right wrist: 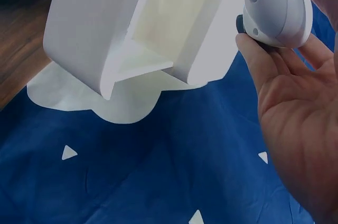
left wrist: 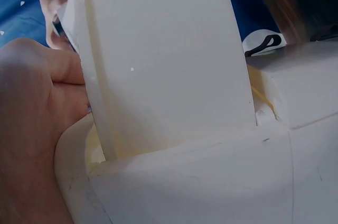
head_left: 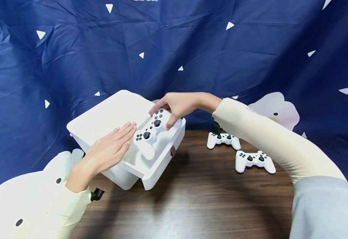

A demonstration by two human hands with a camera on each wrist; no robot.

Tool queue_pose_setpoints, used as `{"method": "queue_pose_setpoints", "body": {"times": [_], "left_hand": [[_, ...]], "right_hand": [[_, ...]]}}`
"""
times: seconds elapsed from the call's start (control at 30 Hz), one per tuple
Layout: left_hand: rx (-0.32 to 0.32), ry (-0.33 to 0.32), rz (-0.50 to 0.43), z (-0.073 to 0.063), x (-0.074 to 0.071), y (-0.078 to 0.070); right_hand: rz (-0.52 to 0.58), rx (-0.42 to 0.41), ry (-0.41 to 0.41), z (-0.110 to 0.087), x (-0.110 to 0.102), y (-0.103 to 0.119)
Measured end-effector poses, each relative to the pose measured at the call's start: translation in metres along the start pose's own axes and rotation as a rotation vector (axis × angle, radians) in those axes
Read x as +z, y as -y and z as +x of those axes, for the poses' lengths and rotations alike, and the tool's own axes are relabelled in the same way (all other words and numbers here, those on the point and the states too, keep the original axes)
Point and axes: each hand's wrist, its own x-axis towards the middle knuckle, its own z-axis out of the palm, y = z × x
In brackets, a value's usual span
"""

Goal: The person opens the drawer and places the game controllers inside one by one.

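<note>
A white game controller with black thumbsticks is tilted above the pulled-out drawer of a white box. My right hand grips its upper end, thumb on one side and fingers on the other. In the right wrist view, the rounded end of the controller sits between thumb and fingers, beside the drawer's interior. My left hand lies with straight fingers at the box's near top edge, fingertips close to the controller. The left wrist view shows the left hand against the drawer's side wall.
Two more white controllers, one farther back and one nearer, lie right of the box on the dark wooden table. A brown tab is on the drawer front. Behind everything hangs a blue patterned cloth.
</note>
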Motion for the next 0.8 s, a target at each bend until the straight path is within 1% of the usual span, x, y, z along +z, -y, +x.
{"method": "queue_pose_setpoints", "body": {"times": [0.2, 0.33, 0.57, 0.8], "left_hand": [[-0.007, 0.010, 0.005, 0.001, 0.001, 0.000], [-0.010, 0.003, 0.004, 0.001, 0.001, 0.000], [-0.019, 0.008, -0.002, 0.001, 0.001, 0.000], [-0.029, 0.006, -0.023, 0.001, 0.000, 0.000]], "right_hand": [[-0.069, 0.003, 0.024, 0.011, 0.007, -0.004], [-0.099, 0.005, 0.044, 0.019, 0.011, -0.005], [-0.114, -0.001, 0.068, 0.032, 0.020, -0.007], [-0.106, 0.038, 0.101, 0.040, 0.025, -0.009]]}}
